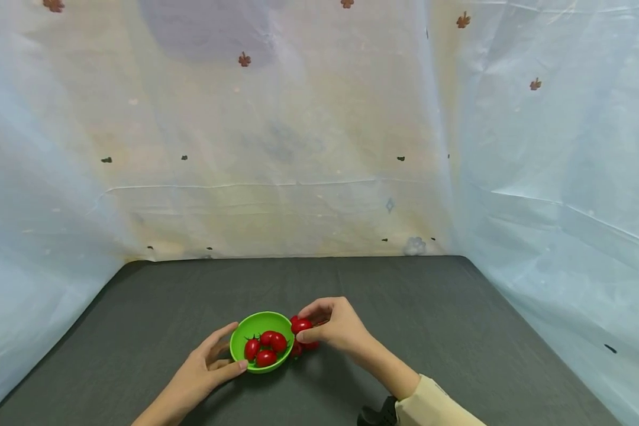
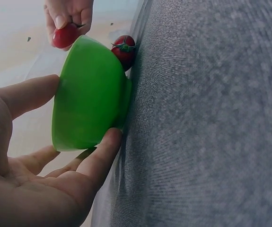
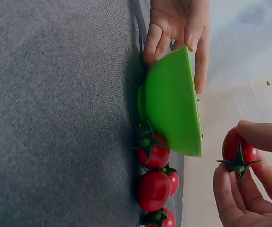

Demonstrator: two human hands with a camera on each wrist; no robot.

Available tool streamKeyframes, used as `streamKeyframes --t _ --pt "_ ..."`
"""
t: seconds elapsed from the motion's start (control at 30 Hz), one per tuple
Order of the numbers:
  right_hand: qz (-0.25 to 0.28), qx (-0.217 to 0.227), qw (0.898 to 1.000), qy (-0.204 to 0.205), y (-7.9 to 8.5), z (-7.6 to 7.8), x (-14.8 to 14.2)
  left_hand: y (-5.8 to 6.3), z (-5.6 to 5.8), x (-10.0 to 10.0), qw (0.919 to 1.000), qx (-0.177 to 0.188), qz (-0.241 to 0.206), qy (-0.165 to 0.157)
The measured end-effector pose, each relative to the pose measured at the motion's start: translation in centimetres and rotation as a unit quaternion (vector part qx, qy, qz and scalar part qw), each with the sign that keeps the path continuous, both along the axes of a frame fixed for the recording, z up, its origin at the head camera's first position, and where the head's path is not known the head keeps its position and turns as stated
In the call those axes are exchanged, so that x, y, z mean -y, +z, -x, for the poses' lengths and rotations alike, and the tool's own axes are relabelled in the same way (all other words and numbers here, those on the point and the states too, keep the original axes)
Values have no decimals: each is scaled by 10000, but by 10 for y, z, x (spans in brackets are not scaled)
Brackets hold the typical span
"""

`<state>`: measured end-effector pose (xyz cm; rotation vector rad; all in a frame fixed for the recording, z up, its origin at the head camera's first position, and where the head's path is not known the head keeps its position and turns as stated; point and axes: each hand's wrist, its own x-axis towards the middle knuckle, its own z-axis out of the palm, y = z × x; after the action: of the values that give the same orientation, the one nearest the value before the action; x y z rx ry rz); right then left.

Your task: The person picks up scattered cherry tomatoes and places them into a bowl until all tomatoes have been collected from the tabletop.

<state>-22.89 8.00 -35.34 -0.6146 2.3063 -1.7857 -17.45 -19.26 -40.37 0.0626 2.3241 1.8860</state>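
A green bowl (image 1: 252,326) stands on the dark cloth with several red cherry tomatoes (image 1: 266,358) inside. My left hand (image 1: 202,362) holds it from the left, thumb on the near rim and fingers round the far side. To the right of the bowl, my right hand (image 1: 341,325) pinches a cherry tomato (image 3: 232,145) with a green stem between thumb and fingers. In the left wrist view that tomato (image 2: 65,36) is level with the bowl's rim, outside it. More cherry tomatoes (image 3: 153,190) lie on the cloth against the bowl's right side, partly hidden beneath the right hand in the head view.
Dark grey cloth (image 1: 431,337) covers the table around the bowl. Pale plastic sheeting (image 1: 298,130) with small leaf prints hangs behind the table and along both sides. A black object (image 1: 378,415) is at the right sleeve's cuff.
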Motion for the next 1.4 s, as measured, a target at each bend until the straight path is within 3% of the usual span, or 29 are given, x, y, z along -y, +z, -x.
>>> streamKeyframes --t 0.4,1.4 --pt "96 -40 9999 104 3 -1 14 1 0 -1 9999 15 47 94" --pt "-80 59 9995 304 -7 7 36 3 1 0 9999 105 -34 -13"
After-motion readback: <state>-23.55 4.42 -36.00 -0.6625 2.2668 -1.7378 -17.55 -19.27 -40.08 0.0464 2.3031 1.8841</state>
